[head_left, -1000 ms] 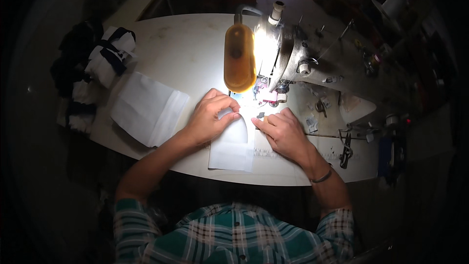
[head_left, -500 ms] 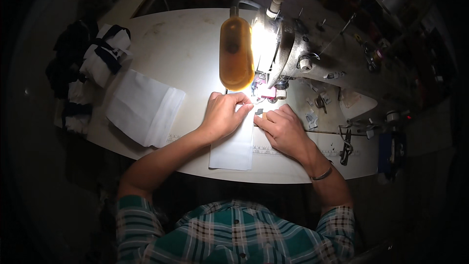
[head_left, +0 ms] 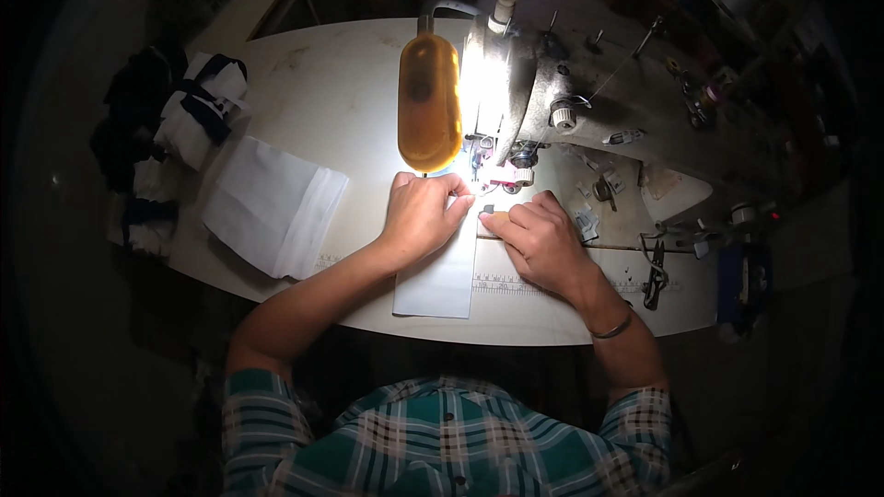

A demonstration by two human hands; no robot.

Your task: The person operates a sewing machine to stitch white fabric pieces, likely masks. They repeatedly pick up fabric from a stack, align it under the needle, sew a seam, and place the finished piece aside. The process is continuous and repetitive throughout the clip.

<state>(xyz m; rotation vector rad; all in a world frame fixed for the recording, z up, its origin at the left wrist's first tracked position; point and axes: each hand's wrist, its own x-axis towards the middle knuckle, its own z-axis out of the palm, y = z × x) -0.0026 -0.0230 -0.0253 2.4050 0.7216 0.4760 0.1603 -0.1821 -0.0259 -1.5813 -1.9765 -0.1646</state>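
Note:
A long folded piece of white fabric [head_left: 433, 276] lies under my left hand [head_left: 424, 213], running from the sewing machine's needle area [head_left: 493, 172] toward the front table edge. Thumb and forefinger of that hand are pinched together at the fabric's right edge, just in front of the presser foot. My right hand [head_left: 536, 237] rests beside the same edge, fingers curled in and closed. A small dark grey piece [head_left: 488, 209] shows at its fingertips; whether the fingers grip it or only touch it is hard to see. Glare washes out the stitching spot.
An amber-covered lamp [head_left: 429, 101] hangs close above my left hand. Another white fabric piece [head_left: 272, 207] lies to the left, near bundled white and navy cloth [head_left: 198, 106]. Thread snips [head_left: 655, 276] lie at the right, beyond a ruler scale [head_left: 516, 285] along the table.
The lamp and machine head appear slightly farther left, as the view has shifted a little. Both hands stay nearly in place, and the white fabric has barely moved.

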